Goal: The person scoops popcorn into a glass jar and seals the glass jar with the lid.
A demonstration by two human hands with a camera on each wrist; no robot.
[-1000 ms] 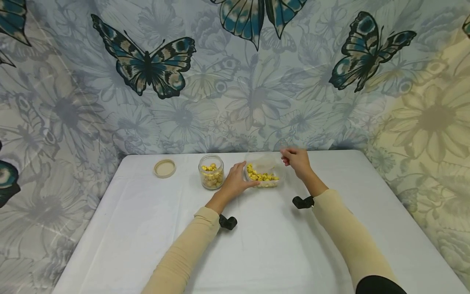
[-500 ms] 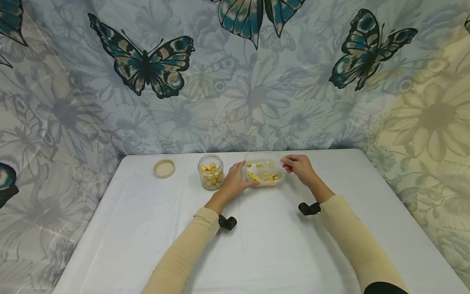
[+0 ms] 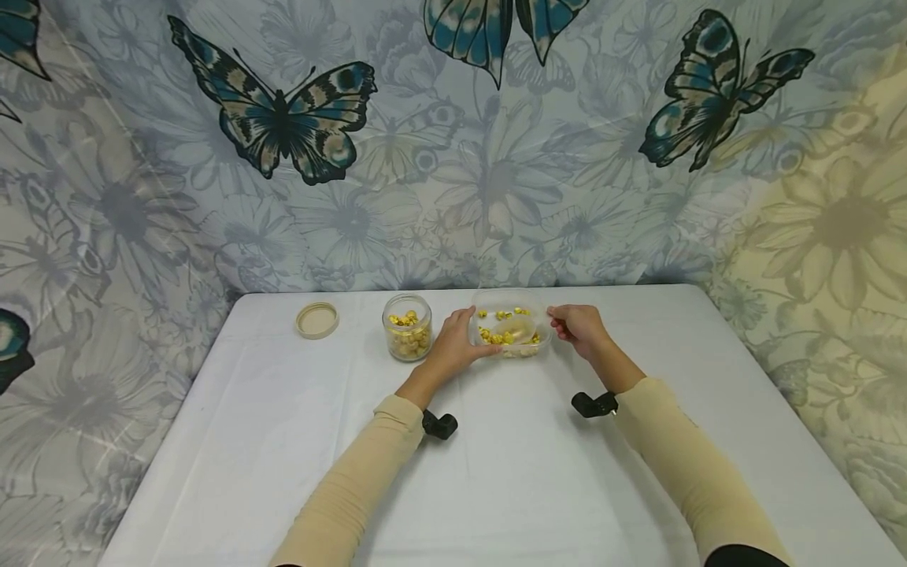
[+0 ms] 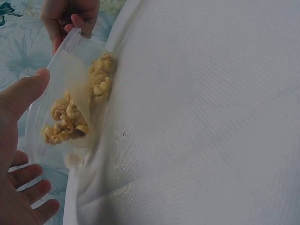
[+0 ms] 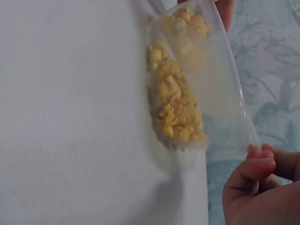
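A clear plastic container (image 3: pixel 516 353) of yellow popcorn (image 5: pixel 176 98) stands near the table's back edge. My left hand (image 3: pixel 453 346) grips its left side, thumb along the front and fingers spread round the corner. Inside, a pale translucent rounded piece (image 3: pixel 523 327), like a clear scoop, partly covers the popcorn. At the container's right rim, thumb and forefinger of my right hand (image 3: pixel 577 327) are pinched together. I cannot tell where the clear piece meets those fingers. Left of my left hand is a round glass jar (image 3: pixel 407 346), partly filled with popcorn and uncovered.
A round lid (image 3: pixel 316 320) with a pale gold rim lies on the white tablecloth (image 3: pixel 453 488) left of the jar. Behind the table hangs a cloth backdrop (image 3: pixel 489 181) with butterflies and flowers. A small black device (image 3: pixel 594 405) sits at each wrist.
My right hand has come down and slightly right, beside the container's rim. The pale piece has moved from the back of the container forward over the popcorn, then right. My left hand keeps its hold.
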